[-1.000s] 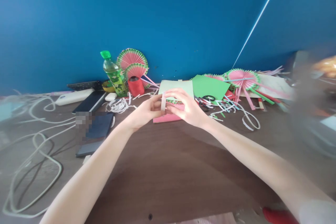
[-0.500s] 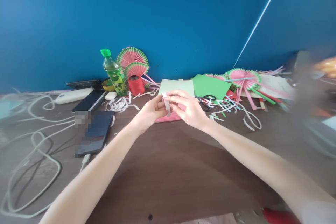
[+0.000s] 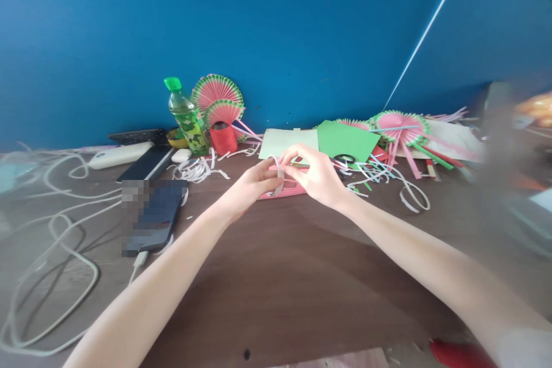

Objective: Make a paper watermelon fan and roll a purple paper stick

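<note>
My left hand [image 3: 250, 185] is closed around a narrow whitish roll of tape [image 3: 280, 173], held up on its edge above the table. The thumb and fingers of my right hand [image 3: 314, 175] pinch at the near side of the same roll; whether they grip a loose tape end is too small to tell. Beneath and behind both hands lies pink ribbed paper [image 3: 282, 192], partly hidden by them. A pale green sheet [image 3: 287, 142] is just behind, with a bright green sheet [image 3: 348, 141] to its right.
Black-handled scissors [image 3: 345, 158] and paper strips [image 3: 375, 172] lie right of my hands. Pleated pink-green fans [image 3: 399, 125] rest at the back right, others [image 3: 218, 95] at the back left by a green-capped bottle [image 3: 187, 121]. A phone [image 3: 157, 218] and white cables [image 3: 92, 264] occupy the left.
The roll has turned in my hands, so its round opening now shows. My right hand's fingers have drawn into a tighter pinch at its side.
</note>
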Demonstrator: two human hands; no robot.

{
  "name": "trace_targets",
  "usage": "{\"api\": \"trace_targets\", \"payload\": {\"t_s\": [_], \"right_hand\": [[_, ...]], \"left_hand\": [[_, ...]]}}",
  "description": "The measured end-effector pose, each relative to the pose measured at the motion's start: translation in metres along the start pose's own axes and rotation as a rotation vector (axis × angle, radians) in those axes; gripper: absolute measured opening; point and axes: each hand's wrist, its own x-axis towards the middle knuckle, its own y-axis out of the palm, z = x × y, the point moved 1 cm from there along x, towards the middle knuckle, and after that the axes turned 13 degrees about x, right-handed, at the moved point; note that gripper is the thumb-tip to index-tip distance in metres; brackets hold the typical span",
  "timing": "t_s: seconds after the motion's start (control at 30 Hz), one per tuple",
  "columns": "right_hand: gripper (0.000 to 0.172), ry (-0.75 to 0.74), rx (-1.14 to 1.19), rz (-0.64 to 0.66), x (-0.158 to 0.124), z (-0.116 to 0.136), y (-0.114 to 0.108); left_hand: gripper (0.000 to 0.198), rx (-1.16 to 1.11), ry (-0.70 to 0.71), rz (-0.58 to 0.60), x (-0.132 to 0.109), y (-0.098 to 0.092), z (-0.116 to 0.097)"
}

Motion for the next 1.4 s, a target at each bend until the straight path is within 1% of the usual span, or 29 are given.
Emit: {"api": "trace_targets", "payload": {"t_s": [0.07,0.1,0.13,0.23,0.3,0.47,0.6,0.83,1.03,1.13,1.27,1.37,1.4], "right_hand": [[0.01,0.04,-0.003,-0.072,0.002,-0.001,-0.005],[0.011,0.049,0.007,-0.11,0.004,-0.002,-0.007],[0.012,0.052,0.024,-0.14,0.005,-0.002,-0.01],[0.016,0.048,0.106,-0.171,0.007,-0.002,-0.016],[0.019,0.069,0.166,-0.166,0.008,0.0,-0.018],[0.026,0.111,0.285,-0.154,0.009,0.004,-0.02],[0.029,0.151,0.379,-0.13,0.012,0.003,-0.02],[0.031,0.181,0.501,-0.066,0.012,-0.002,-0.021],[0.026,0.169,0.638,0.028,0.011,0.001,-0.02],[0.025,0.167,0.699,0.059,0.01,0.005,-0.017],[0.024,0.202,0.83,0.103,0.009,0.007,-0.013],[0.025,0.218,0.903,0.123,0.009,0.006,-0.013],[0.026,0.219,0.921,0.129,0.009,0.007,-0.014]], "left_hand": [[0.068,-0.019,-0.011,0.073,-0.001,0.0,0.0],[0.073,-0.02,-0.009,0.104,-0.001,0.0,-0.001],[0.072,-0.008,-0.006,0.126,-0.001,-0.001,-0.001],[0.053,0.071,-0.014,0.134,-0.001,-0.002,-0.001],[0.043,0.097,-0.019,0.106,-0.001,-0.003,0.0],[0.037,0.104,0.024,-0.02,0.001,-0.006,0.001],[0.035,0.118,0.044,-0.086,0.002,-0.008,0.002],[0.032,0.088,0.081,-0.13,0.003,-0.008,0.005],[0.029,0.072,0.11,-0.145,0.002,-0.008,0.002],[0.027,0.012,0.111,-0.146,0.002,-0.008,0.002],[0.025,-0.082,0.115,-0.13,0.002,-0.009,-0.001],[0.024,-0.14,0.11,-0.105,0.002,-0.009,-0.002],[0.023,-0.16,0.104,-0.116,0.002,-0.009,-0.001]]}}
